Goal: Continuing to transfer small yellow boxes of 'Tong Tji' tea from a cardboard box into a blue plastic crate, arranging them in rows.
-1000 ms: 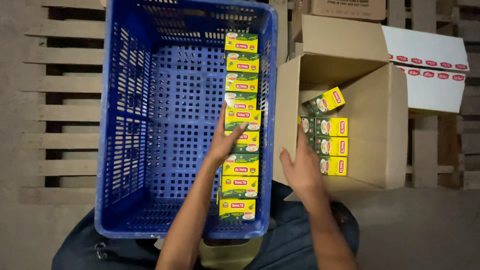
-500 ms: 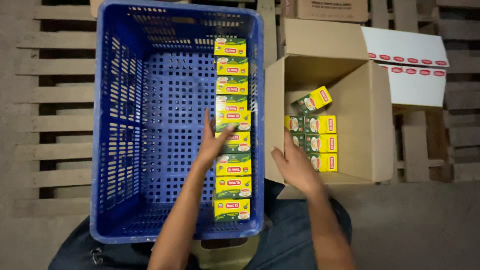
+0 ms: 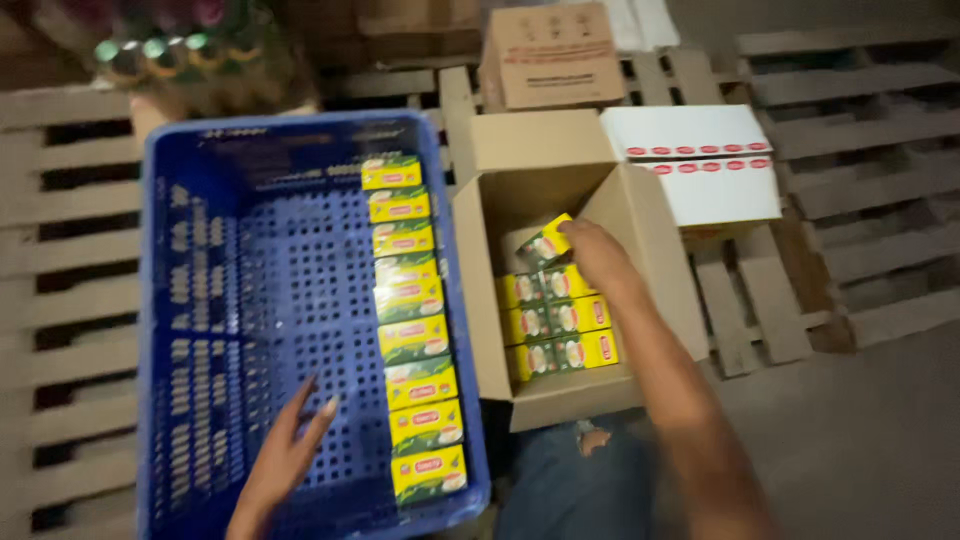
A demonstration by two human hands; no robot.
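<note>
I am closing my right hand on the tilted yellow-green box inside the carton. I should be lifting it straight up, clear of the packed rows. My left hand is hovering open, fingers spread, over the blue crate.

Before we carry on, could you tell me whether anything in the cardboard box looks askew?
Yes: the topmost small box in the cardboard box sits tilted, unlike the straight rows below. The right hand is touching it.

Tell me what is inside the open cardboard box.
The cardboard box holds small yellow-green packets stacked low; the right hand touches a tilted packet on top. Anything beneath them is hidden.
</note>
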